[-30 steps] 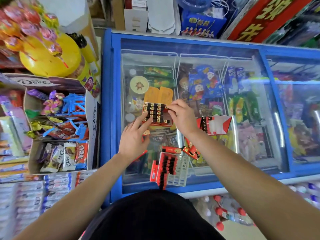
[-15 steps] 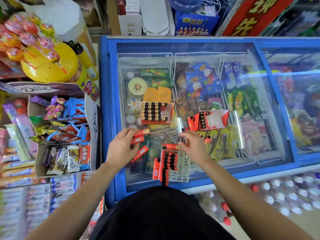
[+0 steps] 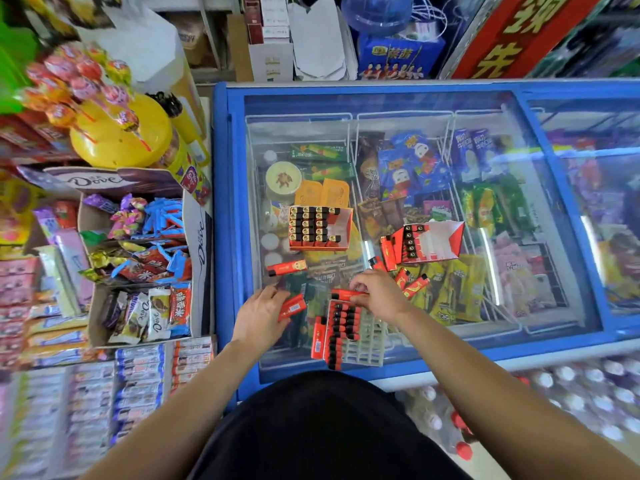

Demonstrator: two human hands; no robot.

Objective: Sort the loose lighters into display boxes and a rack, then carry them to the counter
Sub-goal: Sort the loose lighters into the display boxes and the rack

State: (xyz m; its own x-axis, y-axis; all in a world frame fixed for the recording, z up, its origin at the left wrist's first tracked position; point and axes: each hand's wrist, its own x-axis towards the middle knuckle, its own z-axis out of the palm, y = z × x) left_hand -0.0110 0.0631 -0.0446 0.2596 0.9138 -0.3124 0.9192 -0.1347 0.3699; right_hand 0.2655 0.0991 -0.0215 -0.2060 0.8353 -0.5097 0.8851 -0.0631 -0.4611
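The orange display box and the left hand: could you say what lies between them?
One loose red lighter on the freezer lid, in the head view.

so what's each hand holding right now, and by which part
The left hand holds a red lighter by its lower end. The right hand pinches another lighter by its right end, at the top edge of the rack.

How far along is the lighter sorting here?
Done: orange display box mostly full; white rack filled along its left side; red-and-white display box holds few. In hand: left hand and right hand each hold a red lighter by the rack. Left: loose lighters on the freezer lid, both boxes and rack still to carry.
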